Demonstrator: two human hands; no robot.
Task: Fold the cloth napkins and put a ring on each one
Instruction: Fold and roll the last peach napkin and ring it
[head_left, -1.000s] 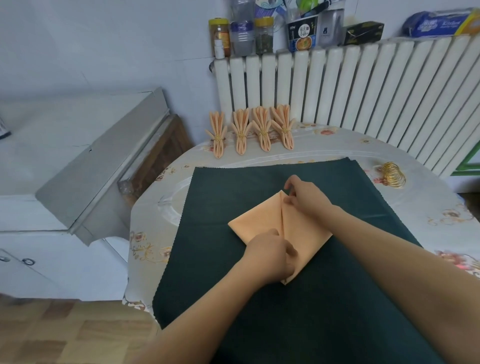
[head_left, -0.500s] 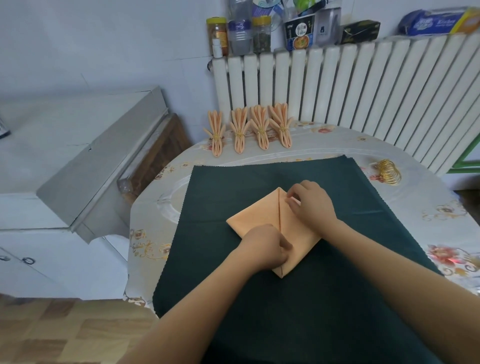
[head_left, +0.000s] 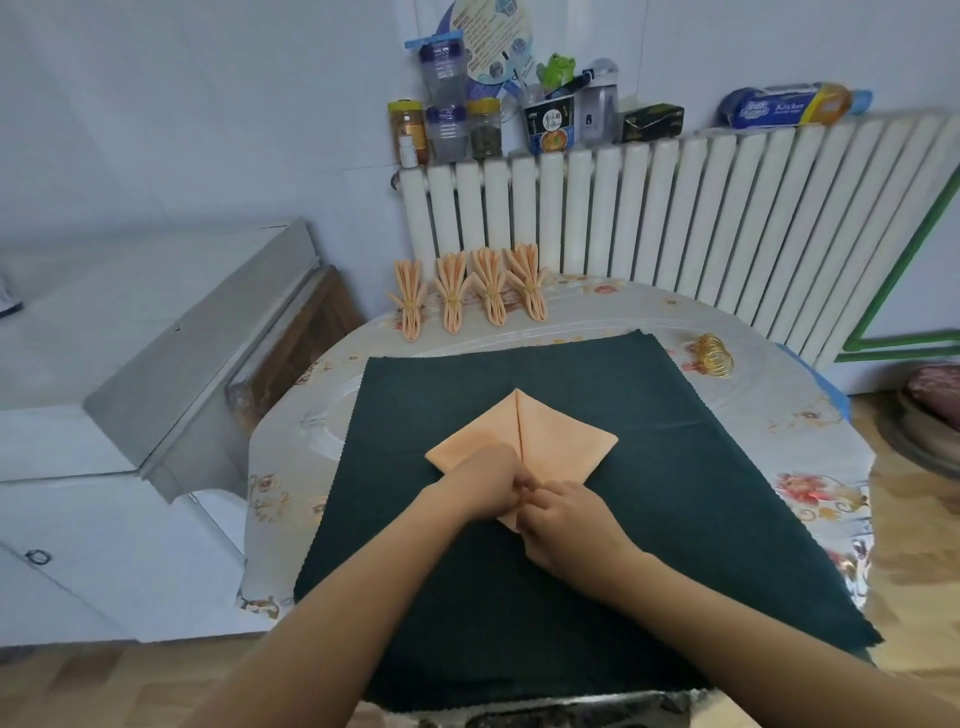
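I'm mid-fold on the fifth peach napkin (head_left: 524, 441), lying kite-shaped at the middle of the dark green mat (head_left: 675, 467); my left hand (head_left: 480, 483) and right hand (head_left: 566, 517) both pinch its near tip. Next, I judge, comes pleating from that tip, then a ring from the gold rings (head_left: 714, 354) near the tabletop's far right edge. On the radiator, a blue roll (head_left: 779, 106) seems to read "Kitchen".

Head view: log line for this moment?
napkin: kite fold on green mat | left hand, right hand: pinching near tip | ringed napkins: four | rings: untouched

napkin (head_left: 550, 441) peach | mat (head_left: 675, 493) dark green | tablecloth (head_left: 810, 431) floral | rings (head_left: 716, 355) gold
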